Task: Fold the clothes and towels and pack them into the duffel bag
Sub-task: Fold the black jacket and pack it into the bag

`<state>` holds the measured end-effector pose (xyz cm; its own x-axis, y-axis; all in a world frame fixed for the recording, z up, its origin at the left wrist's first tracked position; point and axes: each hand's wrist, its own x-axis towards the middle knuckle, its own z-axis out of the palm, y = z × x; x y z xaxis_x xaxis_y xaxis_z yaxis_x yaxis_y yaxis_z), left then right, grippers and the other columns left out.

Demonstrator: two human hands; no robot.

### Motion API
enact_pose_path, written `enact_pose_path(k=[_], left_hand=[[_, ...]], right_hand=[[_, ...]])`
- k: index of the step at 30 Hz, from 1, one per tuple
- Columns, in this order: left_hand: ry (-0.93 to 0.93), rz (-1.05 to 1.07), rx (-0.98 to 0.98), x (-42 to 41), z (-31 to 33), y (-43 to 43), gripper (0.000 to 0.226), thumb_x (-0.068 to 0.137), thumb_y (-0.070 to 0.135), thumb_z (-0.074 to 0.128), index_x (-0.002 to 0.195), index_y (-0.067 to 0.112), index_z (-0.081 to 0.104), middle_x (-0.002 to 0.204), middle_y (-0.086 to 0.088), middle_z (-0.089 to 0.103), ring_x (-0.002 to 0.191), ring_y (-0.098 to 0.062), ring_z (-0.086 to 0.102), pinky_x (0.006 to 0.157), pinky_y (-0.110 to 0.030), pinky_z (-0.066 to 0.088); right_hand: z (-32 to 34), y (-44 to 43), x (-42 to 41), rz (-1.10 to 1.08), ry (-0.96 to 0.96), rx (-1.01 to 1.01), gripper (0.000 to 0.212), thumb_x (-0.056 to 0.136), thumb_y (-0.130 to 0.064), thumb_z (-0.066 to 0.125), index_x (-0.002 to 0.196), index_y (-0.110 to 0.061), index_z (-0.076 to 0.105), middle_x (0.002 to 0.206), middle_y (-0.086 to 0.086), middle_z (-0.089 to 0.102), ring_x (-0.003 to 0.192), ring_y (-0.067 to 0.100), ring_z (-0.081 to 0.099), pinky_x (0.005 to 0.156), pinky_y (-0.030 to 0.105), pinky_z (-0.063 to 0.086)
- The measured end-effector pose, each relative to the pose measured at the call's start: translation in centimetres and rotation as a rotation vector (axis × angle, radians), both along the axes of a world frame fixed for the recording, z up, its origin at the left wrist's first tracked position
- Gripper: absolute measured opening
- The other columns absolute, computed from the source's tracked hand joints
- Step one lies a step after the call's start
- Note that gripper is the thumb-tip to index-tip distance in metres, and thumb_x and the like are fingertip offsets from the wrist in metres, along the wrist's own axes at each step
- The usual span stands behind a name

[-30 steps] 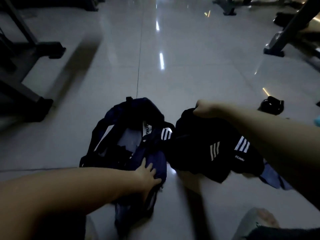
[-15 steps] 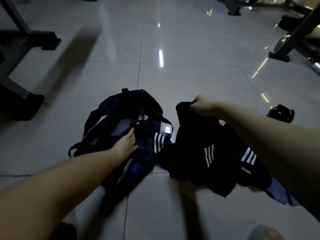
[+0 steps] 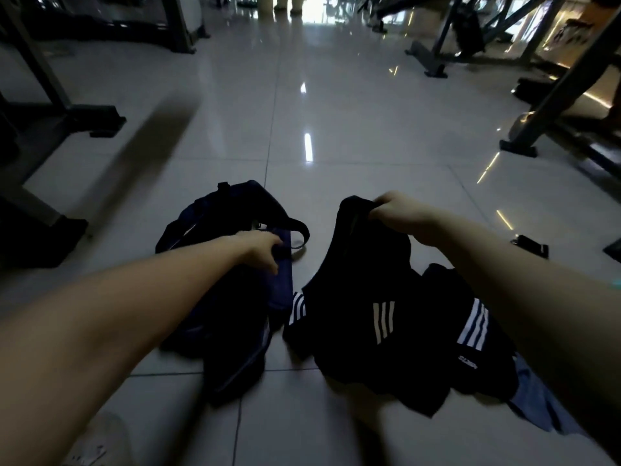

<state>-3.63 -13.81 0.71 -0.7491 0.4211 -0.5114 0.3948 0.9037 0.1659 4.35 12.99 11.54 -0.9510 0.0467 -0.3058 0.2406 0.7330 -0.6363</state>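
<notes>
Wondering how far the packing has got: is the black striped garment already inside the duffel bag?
No, the right hand grips the black striped garment by its top, beside the duffel bag on the floor tiles.

One duffel bag [image 3: 235, 201]; two hands [image 3: 260, 245] [image 3: 393, 211]

duffel bag [image 3: 232, 257] lies on the floor [image 3: 336, 112], left of the clothes [image 3: 386, 314].

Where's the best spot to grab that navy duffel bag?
Probably the black strap looping at the duffel bag's right side, taken from above: it arches clear of the slumped fabric. The left hand grips the rim beside it; the right hand holds a black garment.
</notes>
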Motion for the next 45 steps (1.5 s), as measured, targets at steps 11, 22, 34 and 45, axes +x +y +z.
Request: enact_pose_path(k=[11,22,34,45], left_hand=[[-0.051,0.186,0.728,7.1,8.6,8.9,0.015,0.085,0.024,0.074,0.089,0.009,0.074,0.085,-0.005,0.071,0.083,-0.02,0.068,0.076,-0.032,0.053],[0.753,0.366,1.157,11.6,30.9,8.8,0.027,0.104,0.019,0.043,0.111,0.009,0.066,0.102,-0.017,0.068,0.094,-0.033,0.063,0.073,-0.037,0.041],[1.448,0.009,1.133,20.3,41.5,3.5,0.031,0.107,0.034,0.048,0.096,0.01,0.065,0.066,0.0,0.053,0.055,-0.021,0.048,0.048,-0.029,0.025],[1.361,-0.042,1.031,15.4,37.4,4.6,0.056,0.104,0.055,0.042,0.074,0.011,0.058,0.065,-0.012,0.059,0.057,-0.026,0.051,0.053,-0.036,0.034]], right_hand=[[13.4,7.1,7.5,-0.346,0.407,-0.446,0.009,0.097,-0.007,0.055,0.094,-0.009,0.063,0.081,0.007,0.063,0.069,0.016,0.064,0.06,0.024,0.049],[23.3,11.7,18.7,-0.435,0.606,-0.302,0.015,0.096,-0.002,0.057,0.085,-0.011,0.061,0.068,0.004,0.048,0.059,0.014,0.047,0.053,0.024,0.03],[31.7,10.5,29.5,-0.23,0.929,-0.652,0.024,0.091,-0.013,0.071,0.114,-0.005,0.073,0.097,0.007,0.076,0.083,0.019,0.073,0.071,0.027,0.058],[28.1,12.5,25.5,-0.437,0.792,-0.664,0.044,0.056,-0.033,0.09,0.09,-0.008,0.076,0.086,0.007,0.075,0.075,0.02,0.07,0.067,0.024,0.057]])
